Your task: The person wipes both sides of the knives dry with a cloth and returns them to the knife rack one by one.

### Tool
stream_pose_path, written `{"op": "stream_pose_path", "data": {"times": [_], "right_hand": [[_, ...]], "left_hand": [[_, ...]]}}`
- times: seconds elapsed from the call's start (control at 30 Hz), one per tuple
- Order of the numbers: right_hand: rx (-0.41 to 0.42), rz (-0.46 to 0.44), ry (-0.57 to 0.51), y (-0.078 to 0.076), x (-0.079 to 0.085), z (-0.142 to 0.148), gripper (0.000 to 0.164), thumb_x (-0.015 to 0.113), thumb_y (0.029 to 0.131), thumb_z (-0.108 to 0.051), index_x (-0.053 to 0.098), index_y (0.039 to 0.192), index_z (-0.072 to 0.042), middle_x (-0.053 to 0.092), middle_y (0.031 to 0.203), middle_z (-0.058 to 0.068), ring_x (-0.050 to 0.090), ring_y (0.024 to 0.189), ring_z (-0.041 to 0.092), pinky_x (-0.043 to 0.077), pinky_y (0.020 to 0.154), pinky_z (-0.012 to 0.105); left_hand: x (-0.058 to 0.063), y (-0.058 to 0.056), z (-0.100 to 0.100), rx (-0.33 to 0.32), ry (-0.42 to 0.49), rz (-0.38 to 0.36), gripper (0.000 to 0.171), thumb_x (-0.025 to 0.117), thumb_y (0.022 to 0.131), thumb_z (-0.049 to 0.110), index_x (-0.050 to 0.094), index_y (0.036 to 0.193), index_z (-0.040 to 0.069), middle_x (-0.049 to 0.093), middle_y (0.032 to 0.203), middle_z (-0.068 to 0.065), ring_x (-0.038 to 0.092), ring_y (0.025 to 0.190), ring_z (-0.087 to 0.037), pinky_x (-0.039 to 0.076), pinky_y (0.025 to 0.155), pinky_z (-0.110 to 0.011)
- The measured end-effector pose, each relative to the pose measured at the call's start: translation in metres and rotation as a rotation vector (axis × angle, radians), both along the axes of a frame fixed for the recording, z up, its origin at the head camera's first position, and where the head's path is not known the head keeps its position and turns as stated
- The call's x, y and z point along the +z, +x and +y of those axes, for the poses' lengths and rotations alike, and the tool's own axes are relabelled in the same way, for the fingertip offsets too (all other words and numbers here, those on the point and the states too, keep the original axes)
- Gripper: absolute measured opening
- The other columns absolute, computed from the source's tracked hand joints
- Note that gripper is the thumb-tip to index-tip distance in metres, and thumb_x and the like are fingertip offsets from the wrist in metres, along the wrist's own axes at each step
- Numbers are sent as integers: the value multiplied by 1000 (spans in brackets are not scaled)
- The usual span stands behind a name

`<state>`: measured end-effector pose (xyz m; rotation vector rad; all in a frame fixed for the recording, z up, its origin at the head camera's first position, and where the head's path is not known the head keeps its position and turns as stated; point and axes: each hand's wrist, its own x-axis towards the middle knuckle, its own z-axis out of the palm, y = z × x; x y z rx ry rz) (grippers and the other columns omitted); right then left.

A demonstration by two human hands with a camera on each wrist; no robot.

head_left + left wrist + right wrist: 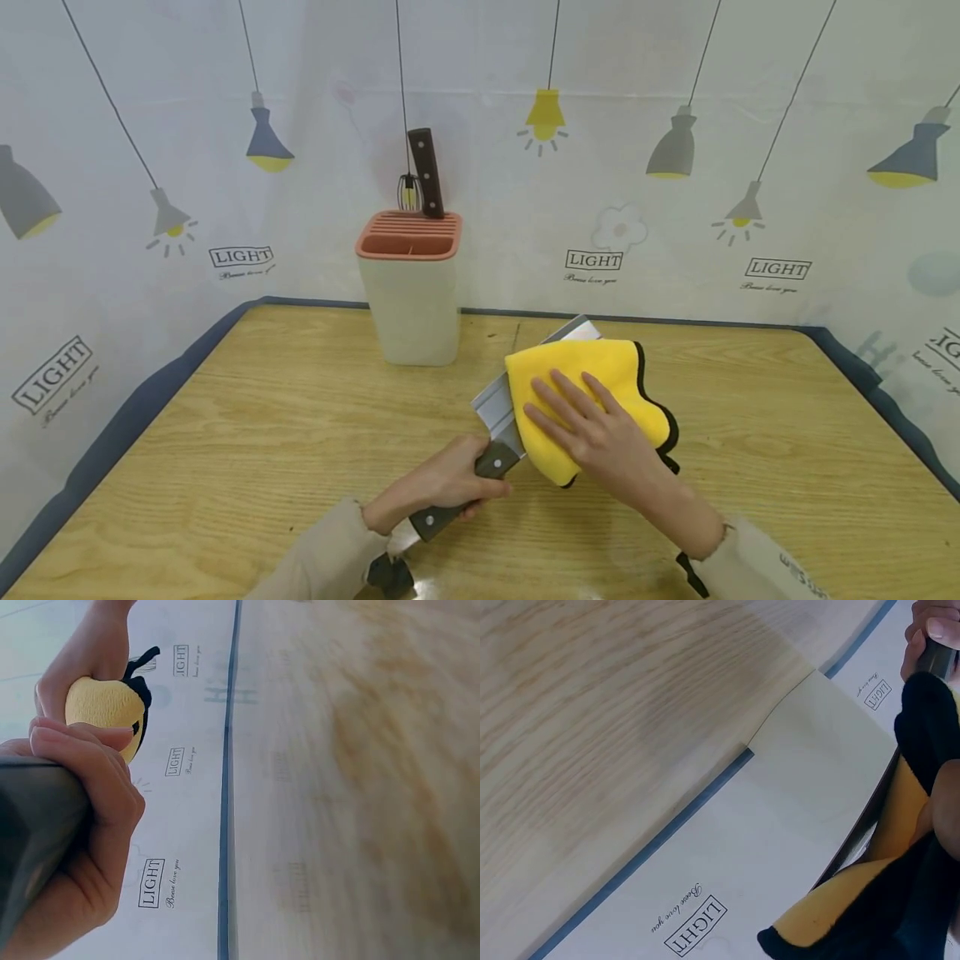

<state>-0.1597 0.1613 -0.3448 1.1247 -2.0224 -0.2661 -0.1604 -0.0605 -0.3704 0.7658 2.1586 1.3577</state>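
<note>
My left hand [450, 475] grips the dark riveted handle of a kitchen knife [495, 406], whose broad blade slants up and away to the right. A folded yellow cloth [618, 371] with black edging covers the middle of the blade; bare metal shows on both sides of it. Over the cloth lies my right hand [611, 442], fingers spread on top. In the right wrist view its thumb side [946, 814] holds the cloth from below. The left wrist view shows the left hand [94, 802] curled around the handle, with the cloth [101, 705] beyond.
A cream knife holder [416, 308] with an orange slotted top stands at the back of the wooden table [300, 400], left of the cloth. Another black-handled knife [426, 171] sticks up from it. A lamp-patterned sheet [495, 192] hangs around the table's back and sides.
</note>
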Motion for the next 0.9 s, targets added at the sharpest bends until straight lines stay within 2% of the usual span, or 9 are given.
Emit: {"op": "stream_pose_path", "data": {"times": [0.43,0.5,0.57,0.63,0.7,0.77,0.9], "right_hand": [[115,-5,116,3,2,-3,56,3,97,-3,52,122,-12,45,130,11,42,120,28,33,98,46],[120,-15,136,3,2,-3,47,13,97,-2,52,123,-12,45,131,11,41,120,28,32,99,46],[119,-26,160,3,3,-3,38,31,93,-4,51,123,-12,44,132,10,40,121,28,31,100,46],[116,-34,180,3,3,-2,42,48,82,-8,51,124,-13,43,132,10,39,122,28,31,100,45],[108,-41,196,3,3,-3,51,58,73,-11,51,124,-13,43,133,10,39,123,28,31,100,45],[104,-43,202,3,3,-3,54,60,71,-12,51,124,-13,43,133,10,39,123,28,31,100,45],[97,-36,202,3,3,-4,45,48,80,-10,51,125,-13,42,133,10,38,123,27,30,101,45]], "left_hand": [[-1,-1,1,-26,5,-4,11,58,83,4,47,82,1,46,47,-1,41,33,-7,37,33,-20],[-2,-1,1,-38,4,-3,10,58,83,3,48,81,2,46,47,-1,41,33,-7,37,33,-20],[-2,-2,1,-50,4,0,9,57,84,3,48,81,2,46,47,-1,41,33,-7,37,33,-20],[-2,-2,1,-57,2,5,9,57,84,4,48,82,2,46,47,-1,41,33,-7,37,33,-20],[-2,-2,2,-58,-1,7,9,57,84,4,48,82,2,46,47,-1,41,33,-7,37,33,-20],[-1,-2,2,-56,-5,10,9,57,84,4,49,82,2,46,47,-1,41,33,-7,37,33,-20],[-1,-1,2,-50,-6,9,8,57,84,4,49,81,2,46,46,-1,41,33,-7,37,33,-20]]}}
